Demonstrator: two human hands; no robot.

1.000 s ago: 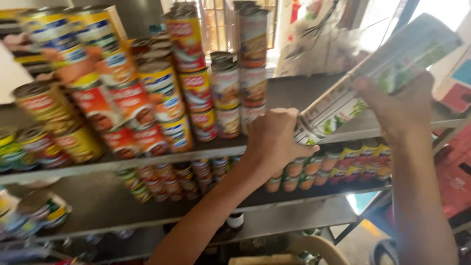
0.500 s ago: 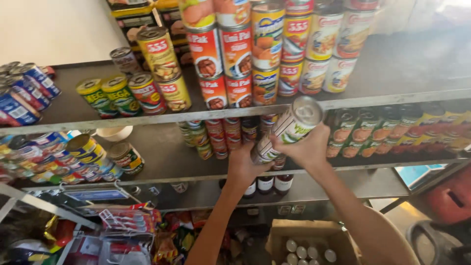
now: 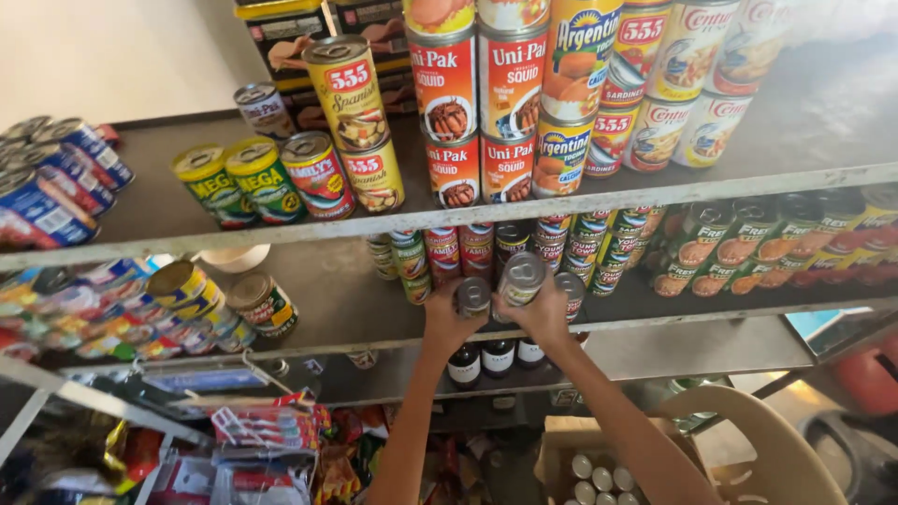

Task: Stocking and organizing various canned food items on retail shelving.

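My left hand (image 3: pixel 447 323) and my right hand (image 3: pixel 545 316) reach up to the front edge of the middle shelf (image 3: pixel 355 309). The left hand grips a small tin can (image 3: pixel 473 295) seen from its silver top. Beside it, the right hand grips a second tin can (image 3: pixel 521 277). Both cans stand at the front of rows of stacked cans (image 3: pixel 449 251) on that shelf. A third silver-topped can (image 3: pixel 572 283) sits just right of my right hand.
The top shelf (image 3: pixel 281 229) carries tall stacks of red, yellow and green cans. Green-labelled cans (image 3: pixel 748 248) fill the right of the middle shelf. Dark bottles (image 3: pixel 496 355) stand on a lower shelf. A cardboard box of cans (image 3: pixel 589 472) and a beige plastic chair (image 3: pixel 758 449) sit below.
The long pack of cans held overhead is gone from my hands. Both hands have dropped to the middle shelf, each on one can. The view has tilted down.
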